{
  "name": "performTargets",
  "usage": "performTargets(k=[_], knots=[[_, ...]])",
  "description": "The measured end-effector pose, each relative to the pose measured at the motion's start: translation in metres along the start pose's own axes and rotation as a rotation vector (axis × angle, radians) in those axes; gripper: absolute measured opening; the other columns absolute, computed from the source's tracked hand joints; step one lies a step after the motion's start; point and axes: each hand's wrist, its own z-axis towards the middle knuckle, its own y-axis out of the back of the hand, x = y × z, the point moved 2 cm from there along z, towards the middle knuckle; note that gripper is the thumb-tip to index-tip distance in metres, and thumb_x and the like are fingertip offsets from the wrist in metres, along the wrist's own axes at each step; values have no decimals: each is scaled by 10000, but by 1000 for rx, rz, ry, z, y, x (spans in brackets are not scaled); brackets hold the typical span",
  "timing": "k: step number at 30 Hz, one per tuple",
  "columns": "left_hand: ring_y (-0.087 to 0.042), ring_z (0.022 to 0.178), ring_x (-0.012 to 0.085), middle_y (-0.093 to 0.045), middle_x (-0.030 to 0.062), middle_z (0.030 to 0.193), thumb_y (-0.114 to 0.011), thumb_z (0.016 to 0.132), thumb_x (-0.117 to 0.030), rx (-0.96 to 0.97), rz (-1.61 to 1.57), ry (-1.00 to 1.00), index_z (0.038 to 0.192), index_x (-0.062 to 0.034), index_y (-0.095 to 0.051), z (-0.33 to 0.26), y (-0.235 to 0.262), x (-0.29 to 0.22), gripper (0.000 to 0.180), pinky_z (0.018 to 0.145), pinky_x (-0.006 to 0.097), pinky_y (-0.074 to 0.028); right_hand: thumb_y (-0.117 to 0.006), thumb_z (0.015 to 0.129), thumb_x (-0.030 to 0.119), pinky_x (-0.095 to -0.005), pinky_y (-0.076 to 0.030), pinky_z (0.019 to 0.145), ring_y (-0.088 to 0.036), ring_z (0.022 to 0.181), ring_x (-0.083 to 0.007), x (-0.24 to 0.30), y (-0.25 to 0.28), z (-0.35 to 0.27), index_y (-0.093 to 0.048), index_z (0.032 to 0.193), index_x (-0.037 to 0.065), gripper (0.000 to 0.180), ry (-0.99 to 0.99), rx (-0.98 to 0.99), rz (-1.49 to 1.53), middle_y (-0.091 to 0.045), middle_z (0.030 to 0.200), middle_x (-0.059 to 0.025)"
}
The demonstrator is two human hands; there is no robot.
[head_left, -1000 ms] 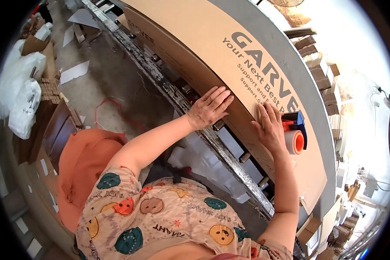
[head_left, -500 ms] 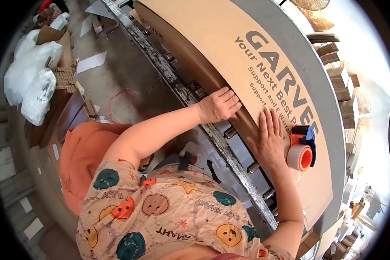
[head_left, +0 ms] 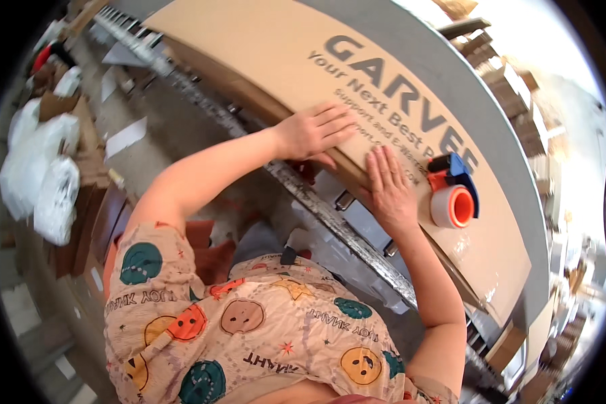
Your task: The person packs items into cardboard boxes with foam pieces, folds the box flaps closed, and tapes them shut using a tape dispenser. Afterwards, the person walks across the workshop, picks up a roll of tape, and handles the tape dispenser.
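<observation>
A long, flat brown cardboard box with dark printing on top lies in front of me. My left hand rests on its near edge, fingers stretched over the top and thumb down by the side. Close by on the right, my right hand lies flat on the same edge with its fingers pointing away from me. Neither hand grasps anything. To the right of it, an orange and blue tape dispenser with a roll of clear tape sits on the box. Shiny tape shows near the box's right end.
A worn metal rail with rollers runs along the near side of the box. Behind the box is a grey surface. Stacks of cardboard stand at the far right. White plastic bags lie on the left among cardboard.
My left hand has moved from the box's side onto its top edge, fingers now extended. The view has turned, so the box and dispenser appear shifted left. My right hand stays flat on the box.
</observation>
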Motion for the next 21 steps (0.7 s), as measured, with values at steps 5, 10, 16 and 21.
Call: performTargets(k=[5, 10, 16, 21], knots=[[-496, 1207, 331, -543, 148, 1266, -558, 816, -500, -101, 64, 37, 1221, -18, -543, -15, -7, 1, 629, 1040, 460, -372, -572, 880, 163, -437, -280, 1095, -349, 1322, -348, -1, 70, 62, -464, 1290, -21, 462, -226, -133, 306, -448, 1362, -183], [-509, 1195, 336, -561, 153, 1249, -570, 837, -442, -130, -59, -7, 1217, -8, -559, -3, -10, -1, 576, 1036, 460, -376, -495, 911, 254, -458, -263, 1093, -307, 1341, -379, 4, -11, 74, -423, 1332, -14, 504, -491, -294, 11, -383, 1408, -215], [-493, 1199, 391, -543, 216, 1250, -605, 796, -373, -63, -78, -197, 1211, 34, -555, 0, -8, 17, 584, 1032, 478, -377, -537, 860, 139, -459, -272, 1090, -357, 1308, -371, 2, -15, 62, -495, 1276, 30, 431, -517, -296, 126, -421, 1375, -197], [-487, 1200, 413, -532, 247, 1253, -602, 808, -374, -40, -44, -264, 1194, 61, -552, -15, -6, 25, 584, 1029, 482, -378, -559, 695, 16, -408, -386, 1021, -461, 1222, -341, -45, 91, 7, -551, 1221, 15, 526, -729, -509, 137, -511, 1293, -178]])
